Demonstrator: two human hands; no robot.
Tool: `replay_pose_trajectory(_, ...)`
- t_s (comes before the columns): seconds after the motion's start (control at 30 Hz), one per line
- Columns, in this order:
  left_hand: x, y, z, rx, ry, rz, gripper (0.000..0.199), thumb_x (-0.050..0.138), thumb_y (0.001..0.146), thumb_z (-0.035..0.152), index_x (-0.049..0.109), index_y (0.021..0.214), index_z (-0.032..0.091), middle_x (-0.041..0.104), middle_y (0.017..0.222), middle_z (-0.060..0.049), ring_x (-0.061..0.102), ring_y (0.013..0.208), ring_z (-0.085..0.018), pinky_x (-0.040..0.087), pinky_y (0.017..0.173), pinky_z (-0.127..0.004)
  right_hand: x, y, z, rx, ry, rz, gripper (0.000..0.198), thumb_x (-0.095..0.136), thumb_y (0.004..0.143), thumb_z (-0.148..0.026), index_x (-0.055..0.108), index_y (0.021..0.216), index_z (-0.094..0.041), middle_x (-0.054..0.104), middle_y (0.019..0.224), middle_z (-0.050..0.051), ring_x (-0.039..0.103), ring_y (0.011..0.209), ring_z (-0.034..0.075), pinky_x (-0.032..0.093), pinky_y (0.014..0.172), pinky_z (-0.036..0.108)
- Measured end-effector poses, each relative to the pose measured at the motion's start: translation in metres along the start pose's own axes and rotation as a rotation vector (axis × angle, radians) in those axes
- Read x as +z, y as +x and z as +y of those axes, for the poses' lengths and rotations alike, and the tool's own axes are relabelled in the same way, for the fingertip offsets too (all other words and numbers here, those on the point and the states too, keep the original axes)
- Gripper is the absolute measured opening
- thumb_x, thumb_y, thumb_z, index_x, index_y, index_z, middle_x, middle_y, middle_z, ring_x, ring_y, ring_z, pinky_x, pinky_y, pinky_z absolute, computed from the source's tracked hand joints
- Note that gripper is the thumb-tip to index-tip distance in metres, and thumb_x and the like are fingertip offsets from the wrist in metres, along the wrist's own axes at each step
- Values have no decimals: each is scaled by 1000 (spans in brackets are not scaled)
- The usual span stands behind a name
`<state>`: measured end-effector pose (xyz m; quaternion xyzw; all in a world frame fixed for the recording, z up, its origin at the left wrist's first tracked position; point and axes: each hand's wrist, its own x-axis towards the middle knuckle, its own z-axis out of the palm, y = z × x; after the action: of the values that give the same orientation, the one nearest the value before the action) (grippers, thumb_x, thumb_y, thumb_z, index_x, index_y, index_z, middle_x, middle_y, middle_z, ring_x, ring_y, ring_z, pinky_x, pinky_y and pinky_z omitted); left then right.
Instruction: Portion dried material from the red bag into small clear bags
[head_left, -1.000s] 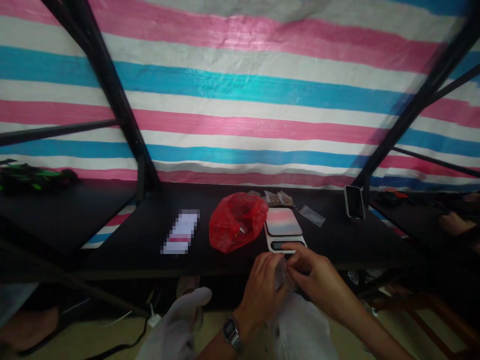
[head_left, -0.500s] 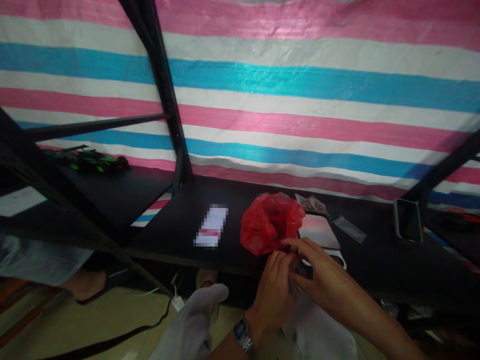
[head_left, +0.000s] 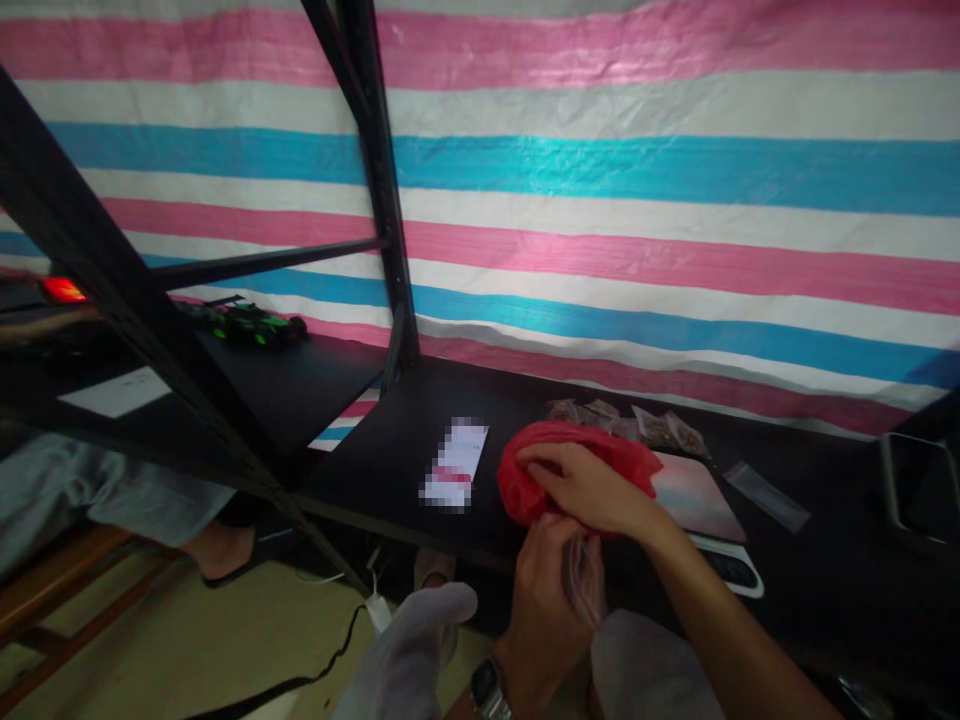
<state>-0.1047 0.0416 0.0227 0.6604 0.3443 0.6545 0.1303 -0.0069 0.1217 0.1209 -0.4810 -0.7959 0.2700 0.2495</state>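
My left hand (head_left: 551, 585), with a metal-band watch on the wrist, is closed on a clear plastic bag (head_left: 585, 580) held upright just off the table's front edge. My right hand (head_left: 592, 487) reaches over it into the mouth of a crumpled red plastic bag (head_left: 519, 492) on the black table. Its fingers are bent and bunched inside the red bag; their tips are partly hidden, and what they pinch cannot be made out.
Behind the red bag lie several small clear packets (head_left: 660, 428) with brown contents. To the right are a silvery-pink flat case (head_left: 697, 490), a white-edged device (head_left: 727, 565), an empty zip bag (head_left: 769, 497) and a phone (head_left: 919, 485). A printed slip (head_left: 456, 465) lies left; a toy car (head_left: 259, 325) stands beyond.
My right hand has moved from beside my left hand up into the red bag. The clear bag in my left hand shows more plainly. The view has shifted left.
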Motion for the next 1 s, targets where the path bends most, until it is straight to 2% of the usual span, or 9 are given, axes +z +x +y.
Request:
replay_pose_trajectory(0.13, 0, 13, -9, -61, 28, 19, 13, 54, 102, 12, 59, 109, 22, 68, 93, -4, 69, 82, -16, 59, 75, -26, 0, 12, 9, -31, 88, -183, 39, 48, 93, -9, 84, 102, -21, 84, 104, 5, 77, 103, 21, 57, 100, 35)
replay_pose_trajectory(0.3, -1, 30, -34, -335, 171, 57, 27, 55, 103, 18, 59, 130, 19, 69, 135, -16, 67, 129, -27, 56, 108, -46, -9, -4, 28, 20, 33, 80, 34, 50, 95, -16, 81, 107, -21, 82, 110, 7, 76, 104, 22, 57, 101, 37)
replay_pose_trajectory(0.47, -6, 35, -52, -499, 288, -88, 42, 56, 100, 18, 56, 142, 18, 77, 123, -16, 77, 110, -30, 62, 92, -46, -12, -1, 59, 178, -12, 211, 35, 44, 103, -35, 75, 104, -20, 81, 96, 7, 76, 87, 21, 58, 79, 31)
replay_pose_trajectory(0.6, -11, 40, -54, -428, 524, -116, 41, 63, 92, 16, 65, 133, 17, 78, 121, -16, 78, 106, -32, 62, 87, -43, -11, 15, 86, 293, -119, 201, 45, 41, 104, -35, 67, 71, -20, 72, 67, 5, 66, 63, 19, 48, 63, 29)
replay_pose_trajectory(0.7, -12, 43, -48, -362, 695, -77, 44, 66, 84, 12, 67, 127, 19, 78, 116, -12, 78, 87, -28, 59, 66, -35, -8, 21, 93, 285, -170, 134, 41, 55, 97, -29, 61, 57, -21, 68, 59, 3, 62, 60, 17, 42, 61, 27)
replay_pose_trajectory(0.8, -9, 43, -38, -133, 692, -26, 59, 63, 74, 4, 65, 130, 23, 75, 118, -10, 76, 83, -25, 56, 59, -31, -12, 14, 86, 256, -167, 72, 34, 60, 96, -29, 68, 64, -21, 73, 66, 3, 64, 64, 17, 42, 63, 27)
replay_pose_trajectory(0.87, -7, 41, -34, 25, 611, -122, 67, 62, 69, 1, 64, 131, 25, 75, 120, -9, 77, 85, -24, 59, 64, -30, -18, 2, 78, 242, -148, 73, 29, 58, 99, -30, 74, 78, -21, 79, 82, 4, 70, 73, 18, 46, 69, 27)
replay_pose_trajectory(0.93, -3, 39, -33, 46, 591, -278, 64, 62, 69, 1, 66, 128, 26, 76, 121, -7, 76, 80, -23, 59, 65, -31, -21, -14, 69, 243, -160, 120, 28, 54, 102, -32, 76, 89, -20, 81, 94, 6, 72, 82, 19, 47, 75, 29)
replay_pose_trajectory(1.0, -1, 38, -36, -53, 642, -391, 55, 65, 72, 2, 69, 122, 25, 76, 122, -7, 75, 74, -22, 57, 59, -32, -20, -28, 60, 274, -238, 147, 25, 57, 102, -34, 74, 89, -20, 80, 96, 9, 72, 84, 21, 47, 74, 30)
